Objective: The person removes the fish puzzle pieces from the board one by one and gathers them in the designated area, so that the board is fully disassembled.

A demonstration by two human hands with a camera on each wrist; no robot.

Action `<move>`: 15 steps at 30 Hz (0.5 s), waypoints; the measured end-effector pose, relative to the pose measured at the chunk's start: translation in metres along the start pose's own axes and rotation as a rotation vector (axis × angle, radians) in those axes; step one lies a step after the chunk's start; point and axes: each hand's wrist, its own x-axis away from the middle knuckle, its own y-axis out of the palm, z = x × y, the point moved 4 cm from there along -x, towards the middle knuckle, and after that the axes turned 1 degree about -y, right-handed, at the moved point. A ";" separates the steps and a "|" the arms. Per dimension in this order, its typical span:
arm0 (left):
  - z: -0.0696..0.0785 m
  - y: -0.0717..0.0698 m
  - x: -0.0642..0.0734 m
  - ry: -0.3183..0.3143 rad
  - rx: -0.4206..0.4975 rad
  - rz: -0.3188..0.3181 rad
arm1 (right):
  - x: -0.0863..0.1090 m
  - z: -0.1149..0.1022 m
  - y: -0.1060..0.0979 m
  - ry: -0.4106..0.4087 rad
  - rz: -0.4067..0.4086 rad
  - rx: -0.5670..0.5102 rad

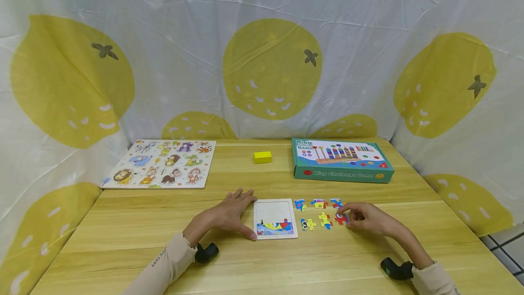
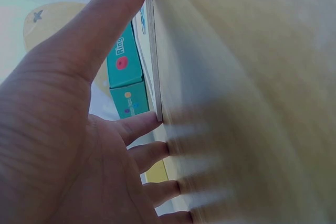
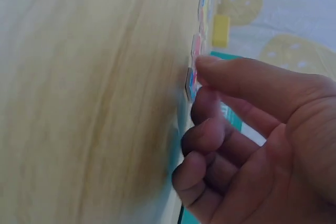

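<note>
A white-framed puzzle board (image 1: pixel 275 201) lies flat, with a picture showing across its lower part. My left hand (image 1: pixel 229 213) rests at its left side, fingers spread, thumb and index finger touching the frame edge. To the board's right lie several jigsaw pieces in two rows, among them a blue-and-yellow piece (image 1: pixel 300 205) and a yellow piece (image 1: pixel 325 221). My right hand (image 1: pixel 370 219) has thumb and index finger pinching the red-and-blue puzzle piece (image 1: pixel 340 219) at the right end of the near row. Its other fingers are curled under; the fingertips partly hide that piece.
A green Ring Challenge Game box (image 1: pixel 344 174) stands at the back right. The yellow block (image 1: pixel 263 157) sits at the back middle. An animal puzzle board (image 1: pixel 159 164) lies at the back left. Behind the wooden table (image 1: pixel 229 267) hangs a lemon-print cloth (image 1: pixel 352 72).
</note>
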 end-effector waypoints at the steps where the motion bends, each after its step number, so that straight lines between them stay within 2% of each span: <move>1: 0.000 0.000 0.000 0.000 -0.001 0.001 | -0.001 -0.002 0.000 0.005 0.007 0.012; 9: -0.001 -0.001 -0.001 0.000 -0.004 0.002 | -0.014 -0.017 -0.002 -0.019 0.084 0.092; 15: -0.002 0.001 -0.001 0.000 -0.004 -0.004 | -0.028 -0.031 0.004 -0.038 0.084 0.123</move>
